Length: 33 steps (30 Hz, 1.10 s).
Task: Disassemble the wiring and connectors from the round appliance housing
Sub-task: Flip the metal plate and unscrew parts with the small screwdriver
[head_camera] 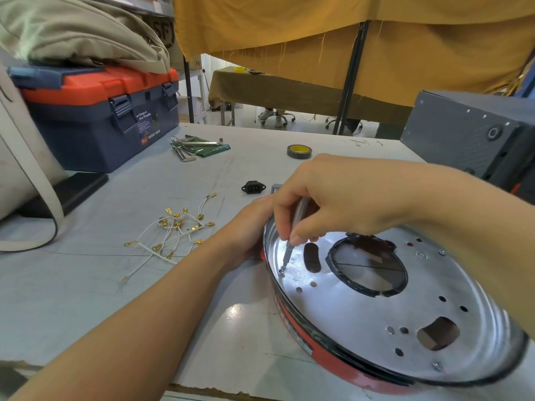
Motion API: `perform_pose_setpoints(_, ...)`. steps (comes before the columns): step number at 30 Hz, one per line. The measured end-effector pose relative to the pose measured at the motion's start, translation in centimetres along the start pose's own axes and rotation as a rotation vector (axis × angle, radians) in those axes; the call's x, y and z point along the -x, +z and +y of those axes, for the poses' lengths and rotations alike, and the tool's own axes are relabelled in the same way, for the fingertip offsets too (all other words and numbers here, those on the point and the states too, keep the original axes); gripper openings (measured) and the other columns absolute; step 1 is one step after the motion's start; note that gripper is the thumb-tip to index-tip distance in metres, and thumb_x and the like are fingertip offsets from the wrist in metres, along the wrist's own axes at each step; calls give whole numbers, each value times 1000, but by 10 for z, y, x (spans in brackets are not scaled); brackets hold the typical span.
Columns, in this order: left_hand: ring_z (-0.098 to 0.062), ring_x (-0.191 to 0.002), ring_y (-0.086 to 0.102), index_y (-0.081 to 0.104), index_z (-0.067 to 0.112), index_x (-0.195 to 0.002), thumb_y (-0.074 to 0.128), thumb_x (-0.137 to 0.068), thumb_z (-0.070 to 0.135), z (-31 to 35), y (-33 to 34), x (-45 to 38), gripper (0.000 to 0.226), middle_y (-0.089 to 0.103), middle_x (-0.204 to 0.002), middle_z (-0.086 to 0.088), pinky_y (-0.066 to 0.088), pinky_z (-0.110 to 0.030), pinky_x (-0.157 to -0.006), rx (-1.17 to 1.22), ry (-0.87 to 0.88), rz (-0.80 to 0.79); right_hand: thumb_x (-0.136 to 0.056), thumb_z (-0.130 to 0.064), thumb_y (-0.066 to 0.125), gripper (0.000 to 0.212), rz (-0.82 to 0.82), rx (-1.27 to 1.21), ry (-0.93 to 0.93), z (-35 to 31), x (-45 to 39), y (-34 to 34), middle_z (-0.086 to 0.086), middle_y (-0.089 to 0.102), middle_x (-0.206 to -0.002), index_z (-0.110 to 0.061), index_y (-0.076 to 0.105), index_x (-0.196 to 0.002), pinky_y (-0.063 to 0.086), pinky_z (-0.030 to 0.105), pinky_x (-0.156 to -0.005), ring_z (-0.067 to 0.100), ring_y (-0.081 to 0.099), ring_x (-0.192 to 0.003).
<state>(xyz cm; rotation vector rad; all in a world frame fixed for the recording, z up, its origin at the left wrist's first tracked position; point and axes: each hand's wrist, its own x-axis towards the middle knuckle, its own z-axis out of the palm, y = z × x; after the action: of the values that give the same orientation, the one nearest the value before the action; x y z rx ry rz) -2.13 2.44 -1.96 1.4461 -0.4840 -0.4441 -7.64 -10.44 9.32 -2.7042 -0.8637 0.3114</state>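
The right hand pinches a slim screwdriver, its tip on a screw inside the round housing, which lies at the surface's near right edge. The left hand grips the housing's outer rim. Left of it lies one heap of white wires with gold terminals. Beyond sit one black socket, one tape roll, hex keys and one toolbox.

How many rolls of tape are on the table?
1. A single roll of tape with a yellow core lies flat on the far side of the table, beyond the right hand. Others may be hidden behind the hands or the housing.
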Motion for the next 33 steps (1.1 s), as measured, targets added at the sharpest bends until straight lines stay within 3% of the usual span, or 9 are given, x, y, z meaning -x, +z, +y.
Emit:
perform_pose_setpoints(4,-12,-60,65,67,12,-67,36,-89,6,0,0,-1,38,68,-63,-4,52,-21,-53,0,1,10,-83,-20,72,6,12,22,-3,-1,1,1,-6,68,-63,-21,70,-78,47,10,-53,0,62,-58)
perform_pose_setpoints(8,-8,-58,62,63,10,-66,38,-91,7,3,1,1,35,66,-60,-1,49,-16,-51,-57,24,66,-88,-35,64,23,81,26,39,1,0,7,-3,67,-52,-18,66,-72,45,10,-48,3,61,-46)
perform_pose_setpoints(12,-10,-55,62,67,17,-54,38,-87,10,5,3,2,44,65,-57,-3,49,-16,-49,-21,-9,60,-87,-24,67,16,58,-10,6,2,2,6,-4,68,-55,-18,69,-72,46,9,-50,3,62,-48)
perform_pose_setpoints(15,-14,-59,64,67,14,-64,39,-87,10,4,4,2,37,67,-63,-5,52,-22,-53,5,0,26,-83,-19,72,5,46,-25,-24,4,6,2,-9,68,-61,-22,72,-79,43,6,-53,-1,63,-57)
perform_pose_setpoints(19,-19,-64,63,63,6,-75,41,-87,16,3,3,1,27,65,-70,-10,51,-25,-56,-7,-43,65,-83,-21,72,5,51,26,-20,4,9,2,-10,70,-67,-26,74,-82,41,5,-54,-4,60,-58)
perform_pose_setpoints(23,-13,-62,63,66,19,-62,44,-87,18,3,3,2,34,66,-65,-4,50,-23,-56,-52,-22,93,-87,-36,66,20,111,44,3,2,7,7,-7,67,-54,-25,69,-70,45,10,-54,-3,59,-50)
perform_pose_setpoints(26,-9,-58,61,67,26,-55,50,-75,28,4,4,3,26,64,-60,0,49,-20,-53,-49,-36,104,-90,-36,62,28,124,41,16,1,7,9,-5,65,-49,-24,65,-64,42,7,-50,-1,57,-44)
perform_pose_setpoints(33,-18,-65,63,64,11,-74,43,-87,17,1,0,0,25,66,-68,-7,50,-31,-61,-66,-50,105,-83,-24,73,6,74,35,-14,2,11,3,-16,68,-71,-30,72,-81,46,11,-65,-7,60,-72)
